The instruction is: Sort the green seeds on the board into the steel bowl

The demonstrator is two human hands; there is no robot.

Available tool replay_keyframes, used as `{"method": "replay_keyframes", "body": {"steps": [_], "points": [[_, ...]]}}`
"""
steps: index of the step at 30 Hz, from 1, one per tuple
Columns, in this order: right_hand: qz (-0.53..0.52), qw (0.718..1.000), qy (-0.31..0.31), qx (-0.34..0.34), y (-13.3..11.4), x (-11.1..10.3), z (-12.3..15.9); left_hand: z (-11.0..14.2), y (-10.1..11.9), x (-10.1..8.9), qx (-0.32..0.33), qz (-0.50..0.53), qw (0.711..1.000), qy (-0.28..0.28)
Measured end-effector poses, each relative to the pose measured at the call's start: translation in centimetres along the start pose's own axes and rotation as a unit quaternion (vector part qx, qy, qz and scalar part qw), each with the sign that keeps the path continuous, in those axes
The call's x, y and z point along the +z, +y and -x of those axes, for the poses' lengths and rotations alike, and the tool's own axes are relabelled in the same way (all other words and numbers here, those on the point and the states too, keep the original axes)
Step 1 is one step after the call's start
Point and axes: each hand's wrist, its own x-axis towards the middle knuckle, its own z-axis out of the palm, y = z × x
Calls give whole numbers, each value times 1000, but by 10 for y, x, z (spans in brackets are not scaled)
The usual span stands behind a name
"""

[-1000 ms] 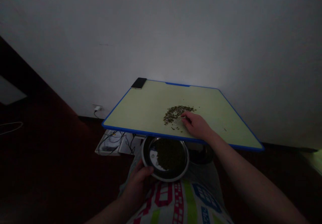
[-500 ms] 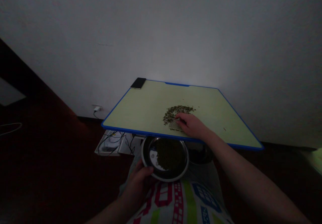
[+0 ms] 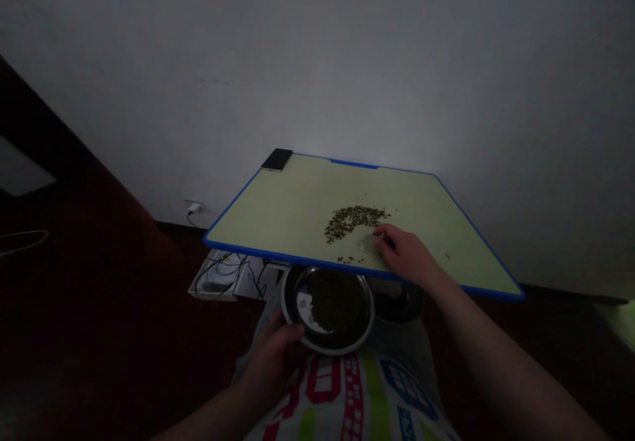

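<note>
Left hand: your left hand [image 3: 270, 355] is curled closed around the rim of a steel bowl [image 3: 327, 347], gripping it at your lap.
Right hand: your right hand [image 3: 404, 252] rests on the board, fingers partly closed on a clear plastic piece [image 3: 368, 244].
Bowl: it holds a heap of small dark green seeds [image 3: 337, 302], with bare steel showing on one side.
Lap: under the bowl lies a cloth [image 3: 347, 401] with large red, green and blue lettering that you can't read.
Board: your green board [image 3: 297, 209] with a blue edge carries a curved scatter of loose seeds [image 3: 353, 219], just beyond your right hand.
Far corner: a black phone [image 3: 276, 159] lies there.
Below: a dark second bowl [image 3: 401, 305] sits under the board's near edge, and black cables [image 3: 218, 279] lie on a white tray to the left.
Wall: a white charger [image 3: 194, 207] is plugged in low down.
</note>
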Motion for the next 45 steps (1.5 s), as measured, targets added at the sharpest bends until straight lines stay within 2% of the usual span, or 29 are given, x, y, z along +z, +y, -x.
{"method": "replay_keyframes", "body": {"steps": [3, 6, 10, 17, 22, 25, 29, 35, 45], "points": [[35, 999, -2, 40, -4, -1, 4, 0, -1, -1, -6, -2, 1000, 17], [55, 998, -5, 40, -18, 5, 1, 0, -2, -2, -6, 0, 1000, 23], [54, 998, -10, 7, -39, 16, -4, 2, -2, 0, -5, 3, 1000, 6], [37, 998, -42, -25, -64, 25, -8, 1, 1, 4, -12, 5, 1000, 27], [-9, 992, -81, -97, -73, 26, 0, -1, -2, 0, -6, 9, 1000, 8], [-62, 987, -97, -115, -68, 23, 1, -1, -2, -1, 1, 10, 1000, -1], [-126, 987, -55, -83, -44, 17, -3, 2, 0, 2, -4, 21, 1000, -1], [-53, 998, -1, -18, -12, 10, -5, 3, 1, 3, -8, 11, 1000, 24], [31, 999, 9, 29, -26, 13, -18, 2, 0, 0, -12, 7, 1000, -3]]}}
